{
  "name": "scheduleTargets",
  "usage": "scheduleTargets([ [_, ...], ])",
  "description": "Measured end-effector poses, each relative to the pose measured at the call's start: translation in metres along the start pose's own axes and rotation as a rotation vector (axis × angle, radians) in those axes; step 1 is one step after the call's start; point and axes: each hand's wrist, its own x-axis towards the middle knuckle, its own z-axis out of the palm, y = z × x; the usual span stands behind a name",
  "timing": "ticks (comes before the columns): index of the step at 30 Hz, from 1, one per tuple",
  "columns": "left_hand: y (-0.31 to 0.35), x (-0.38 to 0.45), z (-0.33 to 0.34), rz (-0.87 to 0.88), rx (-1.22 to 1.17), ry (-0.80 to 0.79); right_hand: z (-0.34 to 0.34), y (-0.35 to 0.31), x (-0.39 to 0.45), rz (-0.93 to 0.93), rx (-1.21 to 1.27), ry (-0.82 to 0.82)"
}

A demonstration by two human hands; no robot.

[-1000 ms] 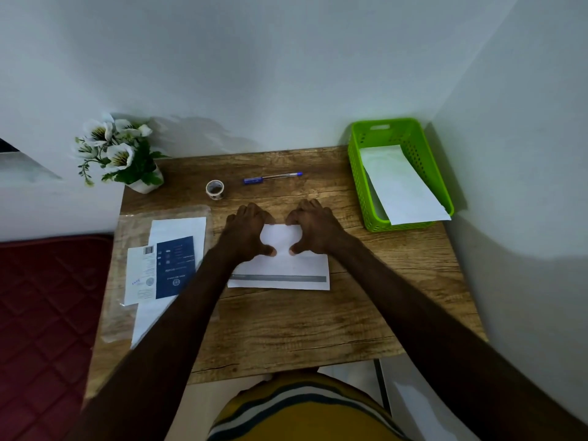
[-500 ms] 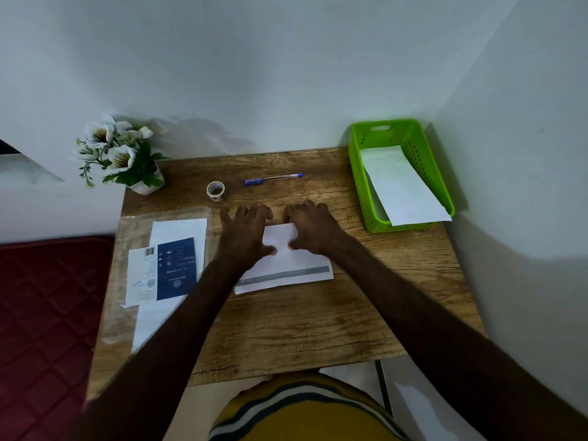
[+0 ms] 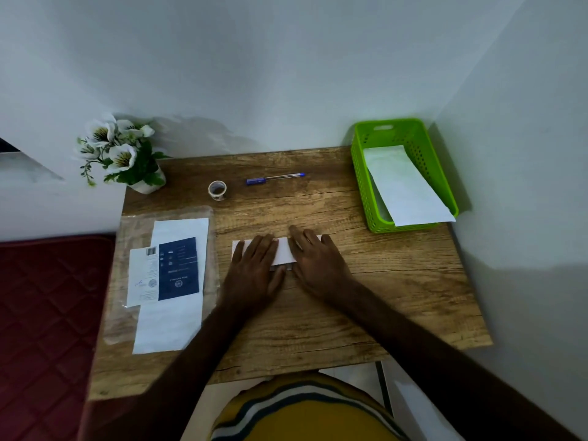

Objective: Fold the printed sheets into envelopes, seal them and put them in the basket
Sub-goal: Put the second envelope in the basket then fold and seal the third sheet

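Nearest the camera, a yellow striped garment (image 3: 305,409) shows at the bottom edge, and two bare forearms reach forward over the wooden counter (image 3: 397,281).

The left hand (image 3: 254,275) and the right hand (image 3: 318,265) lie flat, side by side, on one folded white sheet (image 3: 283,253). The fingers (image 3: 259,249) of the left hand are straight and slightly spread, covering the sheet's left part; the fingers (image 3: 300,238) of the right hand are likewise straight and spread, covering its right part. Neither hand curls round the paper: both press it down with open palms. Only a white strip of the sheet shows between the two hands, plus a corner left of the left fingers and a small edge under the left thumb.

Left of the left fingers lies one clear plastic sleeve (image 3: 127,265) holding white paper (image 3: 171,313) and one dark blue printed card (image 3: 178,268) with a barcode label beside it.

Beyond the fingers stand one small tape roll (image 3: 217,190) and one blue pen (image 3: 275,178), apart from each other. Far left of them sits one pot of white flowers (image 3: 124,154).

To the far right of the right fingers, one green basket (image 3: 362,186) holds one white envelope (image 3: 404,186), leaning out over its near rim.
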Motion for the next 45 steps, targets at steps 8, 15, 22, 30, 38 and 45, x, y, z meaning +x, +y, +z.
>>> scheduleTargets([
  [8, -0.005, -0.006, 0.021, -0.017, -0.024, 0.008, 0.015, -0.009, -0.01, 0.071, 0.142, 0.038],
  [15, -0.004, -0.005, 0.024, -0.033, -0.052, 0.009, 0.029, -0.028, -0.001, 0.065, 0.098, 0.046],
  [22, -0.007, -0.006, 0.025, -0.108, -0.085, 0.018, 0.046, -0.013, -0.009, 0.163, 0.184, 0.132],
  [30, -0.005, -0.009, 0.024, -0.265, -0.095, 0.02, 0.052, 0.023, -0.029, 0.31, 0.213, 0.146],
  [38, -0.001, -0.007, 0.023, -0.281, -0.08, 0.015, 0.048, 0.019, -0.028, 0.327, 0.248, 0.143],
  [45, -0.027, -0.003, -0.005, -0.318, -0.208, 0.136, 0.019, -0.029, -0.04, 0.359, 0.468, 0.53],
])
